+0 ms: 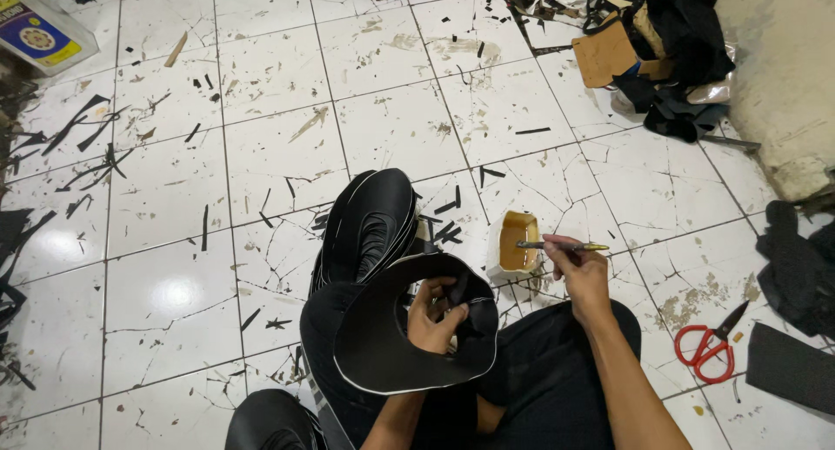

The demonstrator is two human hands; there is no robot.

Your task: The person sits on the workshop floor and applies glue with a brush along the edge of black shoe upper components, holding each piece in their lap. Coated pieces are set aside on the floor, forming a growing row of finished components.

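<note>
Black curved leather piece (391, 346), matte with a pale stitched edge, lies over the lap. Left hand (435, 315) pinches its folded inner flap. Right of the piece, right hand (578, 272) pinches a thin brush (557, 246) over a small tan glue cup (515, 241). Stacked black pieces (370, 224) lie just above it. Red scissors (709, 350) well right. Cracked white tile floor (174, 241), strewn with black offcuts, stays open to its left.

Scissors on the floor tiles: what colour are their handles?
Red handles on the scissors, dark blades; seen clearly in the head view.
</note>
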